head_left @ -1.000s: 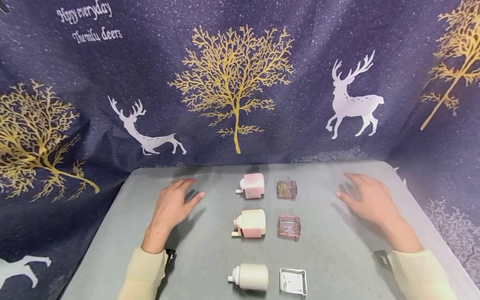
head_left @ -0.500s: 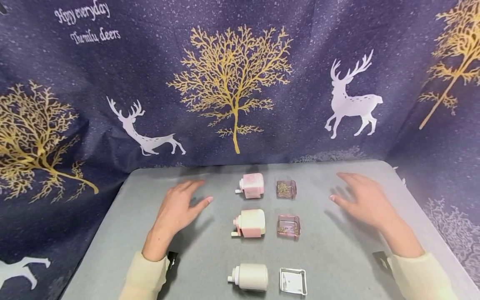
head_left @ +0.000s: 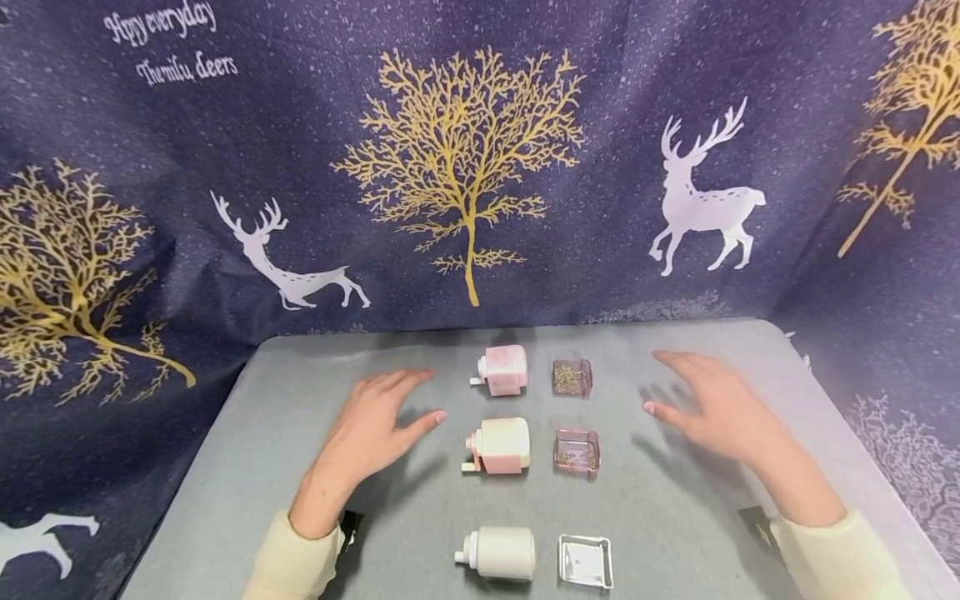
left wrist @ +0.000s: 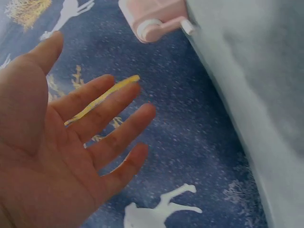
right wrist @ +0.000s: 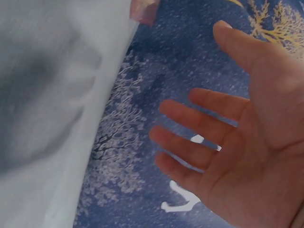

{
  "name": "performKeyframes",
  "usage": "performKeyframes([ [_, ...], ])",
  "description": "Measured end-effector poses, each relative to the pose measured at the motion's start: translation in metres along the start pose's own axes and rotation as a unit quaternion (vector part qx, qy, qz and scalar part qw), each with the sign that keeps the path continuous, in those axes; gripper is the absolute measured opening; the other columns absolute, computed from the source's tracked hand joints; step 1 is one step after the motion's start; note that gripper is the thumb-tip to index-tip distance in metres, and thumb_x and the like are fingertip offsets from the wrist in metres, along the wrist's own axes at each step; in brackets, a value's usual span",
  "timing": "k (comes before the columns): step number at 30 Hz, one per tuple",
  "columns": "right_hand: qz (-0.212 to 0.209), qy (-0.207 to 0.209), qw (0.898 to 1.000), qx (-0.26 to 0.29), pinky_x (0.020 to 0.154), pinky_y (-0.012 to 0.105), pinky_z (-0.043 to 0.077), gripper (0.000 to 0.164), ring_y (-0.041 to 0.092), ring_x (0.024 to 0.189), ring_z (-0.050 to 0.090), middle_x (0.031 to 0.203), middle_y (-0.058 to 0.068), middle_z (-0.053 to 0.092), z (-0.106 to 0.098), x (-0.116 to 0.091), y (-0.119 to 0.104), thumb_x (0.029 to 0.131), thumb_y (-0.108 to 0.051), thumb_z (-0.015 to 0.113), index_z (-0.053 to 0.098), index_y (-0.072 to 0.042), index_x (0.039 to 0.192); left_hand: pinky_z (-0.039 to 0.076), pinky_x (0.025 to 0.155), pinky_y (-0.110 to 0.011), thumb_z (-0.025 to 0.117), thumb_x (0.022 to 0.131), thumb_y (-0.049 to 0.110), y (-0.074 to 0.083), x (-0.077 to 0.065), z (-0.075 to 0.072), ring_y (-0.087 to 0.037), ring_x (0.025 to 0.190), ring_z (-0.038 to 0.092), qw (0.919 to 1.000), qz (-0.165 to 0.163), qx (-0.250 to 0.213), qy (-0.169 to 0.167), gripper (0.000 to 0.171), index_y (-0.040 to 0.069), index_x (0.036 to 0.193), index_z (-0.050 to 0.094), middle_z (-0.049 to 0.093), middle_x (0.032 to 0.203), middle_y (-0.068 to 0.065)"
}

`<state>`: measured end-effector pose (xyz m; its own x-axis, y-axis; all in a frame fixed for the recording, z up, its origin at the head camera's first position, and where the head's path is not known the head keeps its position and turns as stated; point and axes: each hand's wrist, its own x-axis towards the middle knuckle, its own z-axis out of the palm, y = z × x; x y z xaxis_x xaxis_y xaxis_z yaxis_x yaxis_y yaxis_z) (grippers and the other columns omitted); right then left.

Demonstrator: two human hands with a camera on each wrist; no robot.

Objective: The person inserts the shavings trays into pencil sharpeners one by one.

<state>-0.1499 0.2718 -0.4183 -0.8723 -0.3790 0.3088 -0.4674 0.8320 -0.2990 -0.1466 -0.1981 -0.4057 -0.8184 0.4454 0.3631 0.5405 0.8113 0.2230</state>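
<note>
1. Both hands have moved inward over the table [head_left: 660, 537] since half a second ago: the left hand [head_left: 375, 429] toward 4 o'clock, the right hand [head_left: 720, 408] toward 8 o'clock.
2. Left-hand fingers are spread apart, thumb well away from them. Near the thumb tip, at 4 o'clock, lies the cream-and-pink sharpener [head_left: 504, 446]; near the fingertips, at 3 o'clock, the pink sharpener [head_left: 507, 370].
3. Right-hand fingers are likewise apart. From that thumb tip the pink tray [head_left: 577, 442] lies at 8 o'clock; from the fingertips the purplish tray [head_left: 582, 382] lies between 8 and 9.
4. Toward 6 o'clock on the table, the cream sharpener [head_left: 504, 553] sits just beside the clear tray [head_left: 585, 563].
5. Both sleeves [head_left: 296, 560] are cut off below; the bits in the tinted trays are too small to make out.
6. At 12 o'clock, the left wrist view crops a cranked sharpener, the right wrist view a pinkish corner I cannot identify.
</note>
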Motion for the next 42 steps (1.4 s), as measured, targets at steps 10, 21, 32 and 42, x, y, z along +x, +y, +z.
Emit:
performKeyframes([
  [10, -0.034, -0.014, 0.999, 0.019, 0.101, 0.056, 0.038, 0.078, 0.034, 0.121, 0.049, 0.135, 0.014, 0.055, -0.003, -0.002, -0.023, 0.084, -0.052, 0.069, 0.049, -0.002, 0.14, 0.036, 0.101, -0.043, 0.057, 0.089, 0.062, 0.022, -0.002, -0.006, -0.015, 0.116, 0.054, 0.9987, 0.047, -0.019, 0.0, 0.061, 0.021, 0.134, 0.059, 0.059, 0.13, 0.009],
  [21, -0.074, -0.038, 0.996, 0.01, 0.077, 0.039, 0.053, 0.077, 0.009, 0.088, 0.06, 0.103, -0.006, 0.064, 0.0, -0.007, -0.05, 0.081, -0.061, 0.067, 0.053, -0.013, 0.139, 0.037, 0.101, -0.038, 0.059, 0.082, 0.07, 0.047, -0.009, -0.01, -0.009, 0.113, 0.053, 0.9965, 0.072, -0.02, -0.038, 0.066, 0.026, 0.131, 0.062, 0.061, 0.121, 0.015],
  [32, -0.129, -0.026, 0.991, 0.002, 0.07, 0.031, 0.052, 0.079, -0.001, 0.079, 0.052, 0.088, -0.018, 0.055, 0.0, -0.014, -0.078, 0.075, -0.063, 0.072, 0.058, -0.014, 0.135, 0.04, 0.099, -0.035, 0.059, 0.077, 0.076, 0.07, -0.018, -0.013, -0.007, 0.112, 0.051, 0.9881, 0.132, -0.039, -0.069, 0.075, 0.028, 0.135, 0.058, 0.058, 0.119, 0.018],
  [42, -0.153, -0.086, 0.984, -0.012, 0.071, 0.033, 0.052, 0.081, 0.004, 0.081, 0.053, 0.087, -0.02, 0.053, 0.001, -0.019, -0.09, 0.073, -0.075, 0.062, 0.063, -0.014, 0.126, 0.041, 0.099, -0.038, 0.054, 0.074, 0.081, 0.091, -0.028, -0.008, -0.007, 0.117, 0.05, 0.9764, 0.157, -0.065, -0.134, 0.082, 0.034, 0.141, 0.049, 0.053, 0.13, 0.019],
])
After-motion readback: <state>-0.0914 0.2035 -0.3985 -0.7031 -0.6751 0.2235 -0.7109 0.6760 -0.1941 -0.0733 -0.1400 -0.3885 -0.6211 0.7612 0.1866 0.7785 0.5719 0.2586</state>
